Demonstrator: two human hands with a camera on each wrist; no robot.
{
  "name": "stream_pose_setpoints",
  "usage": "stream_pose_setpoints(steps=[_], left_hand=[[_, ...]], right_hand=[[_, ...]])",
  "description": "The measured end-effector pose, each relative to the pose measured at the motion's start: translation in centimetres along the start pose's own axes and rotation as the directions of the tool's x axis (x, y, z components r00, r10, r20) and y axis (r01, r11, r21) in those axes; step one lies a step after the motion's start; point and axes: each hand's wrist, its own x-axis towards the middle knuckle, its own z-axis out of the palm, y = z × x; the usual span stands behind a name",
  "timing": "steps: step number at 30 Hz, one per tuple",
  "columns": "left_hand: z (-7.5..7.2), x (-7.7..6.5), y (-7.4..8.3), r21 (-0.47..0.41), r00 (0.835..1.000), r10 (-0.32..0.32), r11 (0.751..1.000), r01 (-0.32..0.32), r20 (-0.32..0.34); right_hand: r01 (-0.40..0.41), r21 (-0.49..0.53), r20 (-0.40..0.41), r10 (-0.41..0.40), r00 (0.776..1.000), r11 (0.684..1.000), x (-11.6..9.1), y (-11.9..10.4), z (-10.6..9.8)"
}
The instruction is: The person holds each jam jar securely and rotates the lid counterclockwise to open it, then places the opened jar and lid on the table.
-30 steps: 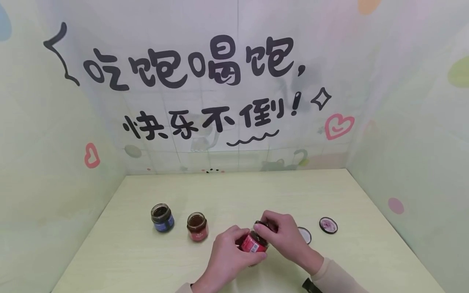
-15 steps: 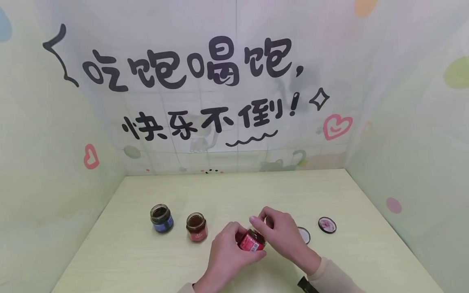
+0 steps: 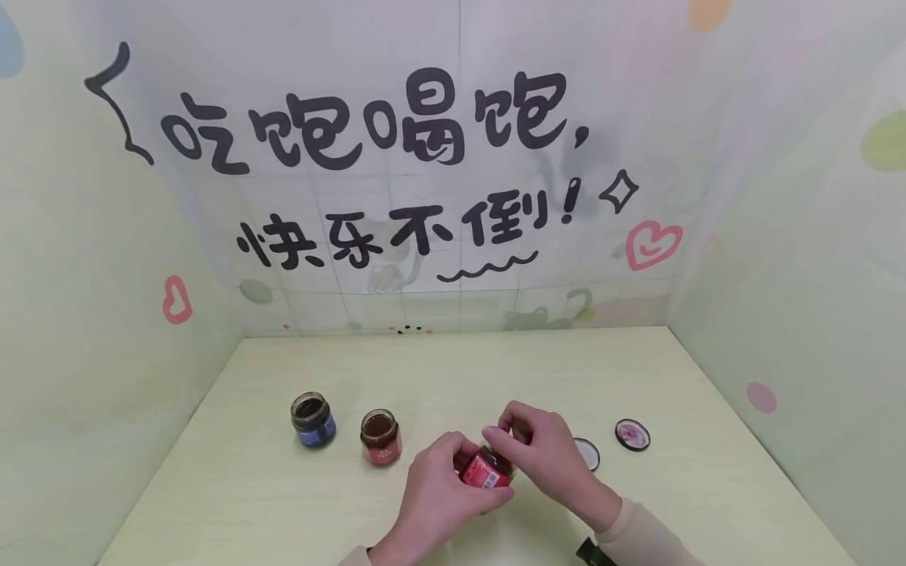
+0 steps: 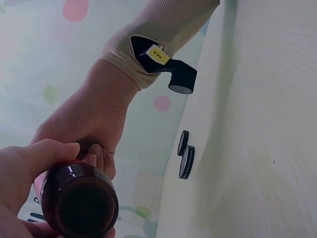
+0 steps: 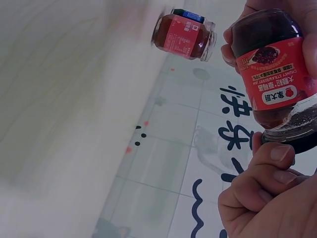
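My left hand (image 3: 439, 483) grips a strawberry jam jar (image 3: 484, 473) with a red label, tilted with its mouth toward the right hand. Its dark glass bottom faces the left wrist view. At the jar's mouth, my right hand (image 3: 548, 456) has its fingers curled round a black lid (image 5: 302, 143). That lid sits right at the clear glass neck in the right wrist view. From the head view, the right hand mostly hides it. The thumb of the right hand lies over the top of the jar.
Left of the hands stand two uncapped jars, a blue-labelled jar (image 3: 314, 430) and a pink-labelled jar (image 3: 382, 450). On the right, a lid (image 3: 633, 435) with purplish residue lies upturned. A second upturned lid (image 3: 589, 454) is partly behind the right hand. White printed sheets surround the table (image 3: 283, 503).
One second ago the dark lid showed between the right thumb and fingers. The right thumb then lifted off the jar's top and now has come down again. The left hand keeps its grip.
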Motion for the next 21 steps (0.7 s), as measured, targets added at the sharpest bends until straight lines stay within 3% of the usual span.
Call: stream_pose_setpoints(steps=[21], left_hand=[[-0.24, -0.09, -0.09, -0.009, 1.000, 0.012, 1.000, -0.012, -0.006]], right_hand=[[0.031, 0.059, 0.040, -0.033, 0.999, 0.998, -0.19, 0.16, -0.02]])
